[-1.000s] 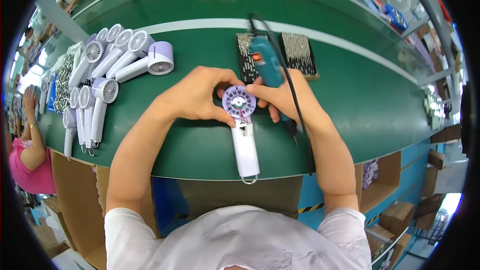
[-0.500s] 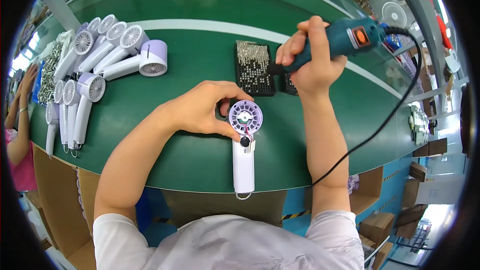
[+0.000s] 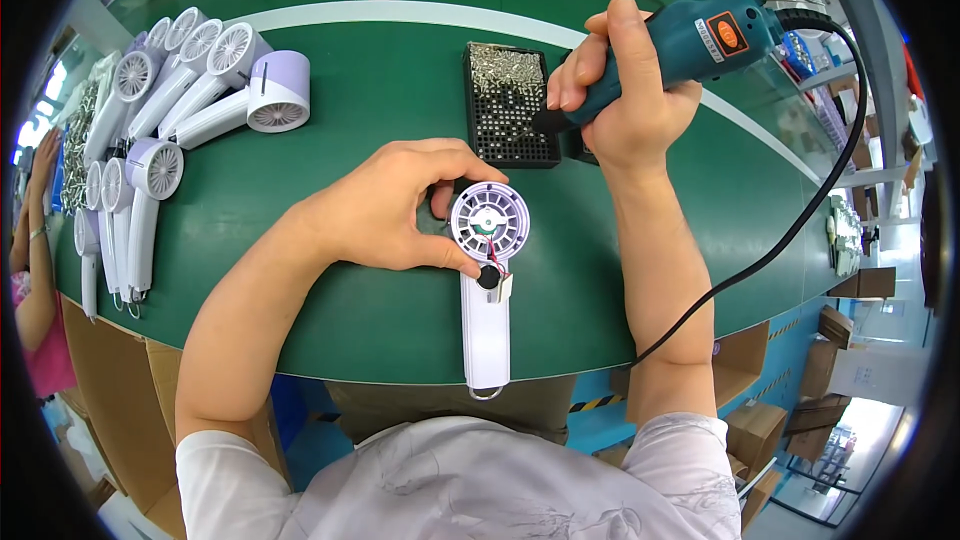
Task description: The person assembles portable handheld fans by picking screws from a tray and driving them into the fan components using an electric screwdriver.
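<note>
A white and lilac handheld fan (image 3: 487, 330) lies on the green bench with its round head open, showing a motor, thin red and dark wires and a small black round part. My left hand (image 3: 400, 205) grips the fan's head from the left, thumb and fingers curled about its rim. In my raised right hand (image 3: 640, 100) is a teal electric screwdriver (image 3: 700, 45), tilted with its dark nose toward the lower left. That nose is over the right side of a black screw tray (image 3: 515, 155) full of small silver screws. The bit's tip cannot be made out.
Several assembled handheld fans (image 3: 160, 110) lie in a pile at the left, beside a heap of metal loops (image 3: 78, 140). A black cable (image 3: 790, 240) loops from the screwdriver past my right forearm. Cardboard boxes (image 3: 120, 400) stand below the bench edge. Another person's arm (image 3: 38, 240) is at far left.
The whole view has shifted a little. Relative to the screw tray, the screwdriver's nose has come slightly nearer to me and inward. My left hand keeps its hold on the fan.
</note>
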Demonstrator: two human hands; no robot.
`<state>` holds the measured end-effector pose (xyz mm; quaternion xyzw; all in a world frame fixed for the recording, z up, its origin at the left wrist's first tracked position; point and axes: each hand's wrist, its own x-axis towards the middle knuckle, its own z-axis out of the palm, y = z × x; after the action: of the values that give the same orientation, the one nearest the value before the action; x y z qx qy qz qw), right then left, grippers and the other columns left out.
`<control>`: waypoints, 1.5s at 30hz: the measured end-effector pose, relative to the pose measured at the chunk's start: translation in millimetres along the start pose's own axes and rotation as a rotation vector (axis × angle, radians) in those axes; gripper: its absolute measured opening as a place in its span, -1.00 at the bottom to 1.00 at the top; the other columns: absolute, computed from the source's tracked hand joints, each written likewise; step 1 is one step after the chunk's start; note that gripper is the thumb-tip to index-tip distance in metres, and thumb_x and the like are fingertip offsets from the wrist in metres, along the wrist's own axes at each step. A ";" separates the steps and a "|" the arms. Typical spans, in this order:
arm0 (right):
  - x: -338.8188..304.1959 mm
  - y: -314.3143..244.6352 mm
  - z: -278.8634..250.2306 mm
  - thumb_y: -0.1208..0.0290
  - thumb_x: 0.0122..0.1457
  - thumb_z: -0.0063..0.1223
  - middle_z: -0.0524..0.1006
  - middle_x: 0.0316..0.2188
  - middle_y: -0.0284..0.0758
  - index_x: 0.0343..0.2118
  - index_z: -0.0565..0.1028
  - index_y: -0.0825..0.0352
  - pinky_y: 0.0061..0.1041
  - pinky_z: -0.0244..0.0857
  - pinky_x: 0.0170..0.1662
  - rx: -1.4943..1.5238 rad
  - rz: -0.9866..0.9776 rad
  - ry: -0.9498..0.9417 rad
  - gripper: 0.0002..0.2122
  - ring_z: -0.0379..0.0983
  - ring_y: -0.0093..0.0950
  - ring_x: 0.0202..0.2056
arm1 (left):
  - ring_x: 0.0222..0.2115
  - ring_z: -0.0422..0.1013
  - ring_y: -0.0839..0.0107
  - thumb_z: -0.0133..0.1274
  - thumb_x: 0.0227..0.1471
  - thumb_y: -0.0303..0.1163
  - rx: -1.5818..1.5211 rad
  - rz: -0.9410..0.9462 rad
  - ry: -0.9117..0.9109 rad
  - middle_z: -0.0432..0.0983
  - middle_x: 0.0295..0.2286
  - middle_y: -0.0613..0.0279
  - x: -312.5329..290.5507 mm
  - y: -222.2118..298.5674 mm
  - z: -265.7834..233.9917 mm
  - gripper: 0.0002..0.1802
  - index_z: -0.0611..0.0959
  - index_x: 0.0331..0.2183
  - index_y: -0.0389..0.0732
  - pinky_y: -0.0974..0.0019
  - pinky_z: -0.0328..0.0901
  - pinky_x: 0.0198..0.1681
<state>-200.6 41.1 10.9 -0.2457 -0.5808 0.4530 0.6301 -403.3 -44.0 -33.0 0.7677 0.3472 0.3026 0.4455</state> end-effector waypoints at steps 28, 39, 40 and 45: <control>-3.9 0.0 2.2 0.51 0.24 0.19 0.48 -0.74 -0.34 -0.41 0.49 0.42 -0.53 0.35 -0.62 0.053 -0.002 0.027 -0.87 0.43 -0.54 -0.74 | -0.43 0.28 0.53 0.57 -0.35 -0.31 -0.010 0.024 0.005 0.52 -0.28 0.32 -2.8 -3.8 2.8 -0.24 0.64 -0.03 -0.24 0.43 0.23 -0.41; -5.2 -15.7 0.7 0.45 0.34 0.01 0.40 -0.68 -0.31 -0.30 0.48 0.39 -0.36 0.33 -0.63 0.041 -0.061 -0.004 -0.88 0.33 -0.46 -0.73 | -0.43 0.29 0.53 0.56 -0.32 -0.30 -0.056 0.020 0.006 0.51 -0.28 0.31 -4.2 -5.8 4.4 -0.25 0.64 -0.02 -0.25 0.43 0.25 -0.38; -5.2 -19.9 0.5 0.43 0.34 -0.01 0.39 -0.68 -0.31 -0.29 0.48 0.39 -0.35 0.32 -0.62 0.056 -0.061 -0.009 -0.87 0.33 -0.45 -0.73 | -0.43 0.29 0.53 0.56 -0.32 -0.30 -0.058 0.017 0.008 0.51 -0.28 0.31 -3.8 -5.7 4.0 -0.25 0.64 -0.02 -0.25 0.43 0.25 -0.38; -11.3 -56.4 6.7 0.41 0.35 -0.06 0.40 -0.69 -0.29 -0.34 0.44 0.45 -0.35 0.37 -0.64 0.320 -0.005 -0.162 -0.81 0.34 -0.46 -0.75 | -0.45 0.30 0.51 0.56 -0.32 -0.29 -0.001 0.069 0.004 0.51 -0.29 0.30 -2.3 -6.6 1.7 -0.24 0.63 -0.02 -0.26 0.42 0.26 -0.40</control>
<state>-189.9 3.5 53.6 -0.1035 -0.5505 0.5566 0.6135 -405.1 -44.2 -40.0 0.7784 0.3211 0.3197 0.4345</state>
